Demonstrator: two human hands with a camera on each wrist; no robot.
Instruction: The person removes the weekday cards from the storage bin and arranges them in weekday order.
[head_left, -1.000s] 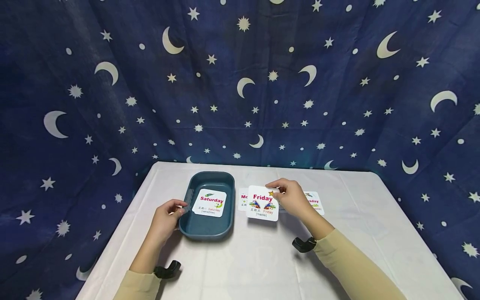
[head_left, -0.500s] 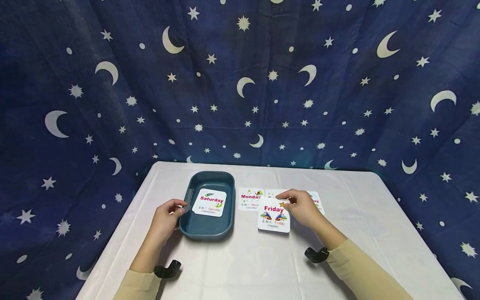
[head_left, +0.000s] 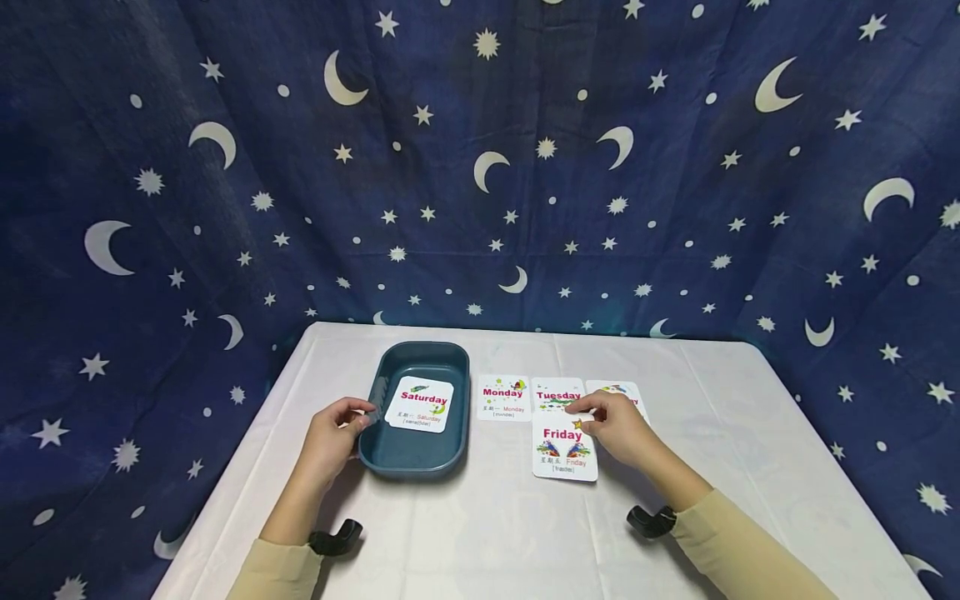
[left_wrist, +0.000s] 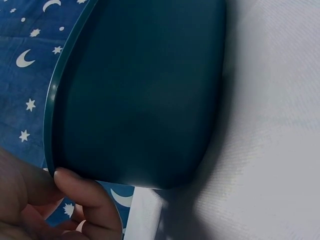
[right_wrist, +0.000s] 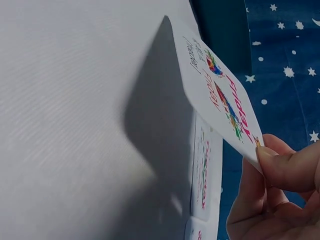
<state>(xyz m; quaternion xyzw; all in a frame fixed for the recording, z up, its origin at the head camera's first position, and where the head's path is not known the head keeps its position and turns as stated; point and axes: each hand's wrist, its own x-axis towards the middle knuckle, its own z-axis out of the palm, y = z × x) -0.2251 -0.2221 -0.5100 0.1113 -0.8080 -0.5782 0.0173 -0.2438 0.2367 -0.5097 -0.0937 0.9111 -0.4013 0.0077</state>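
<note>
A white "Friday" card (head_left: pixel 564 450) is pinched at its upper right corner by my right hand (head_left: pixel 619 428). In the right wrist view the card (right_wrist: pixel 212 85) tilts above the tablecloth and casts a shadow. My left hand (head_left: pixel 332 435) grips the left rim of the blue-green tray (head_left: pixel 420 463), thumb and finger on its edge in the left wrist view. A "Saturday" card (head_left: pixel 422 405) lies in the tray. Right of it, a "Monday" card (head_left: pixel 504 398) and a "Tuesday" card (head_left: pixel 557 393) lie in a row with a third card (head_left: pixel 621 389), partly hidden by my right hand.
A white cloth covers the table (head_left: pixel 480 533), with the tray on its left side. Behind stands a dark blue curtain (head_left: pixel 450 200) printed with moons and stars. Each wrist wears a black strap mount (head_left: pixel 335 538).
My right hand has carried the "Friday" card right and toward me, uncovering the "Monday" card and most of the "Tuesday" card. My left hand and the tray stay in place.
</note>
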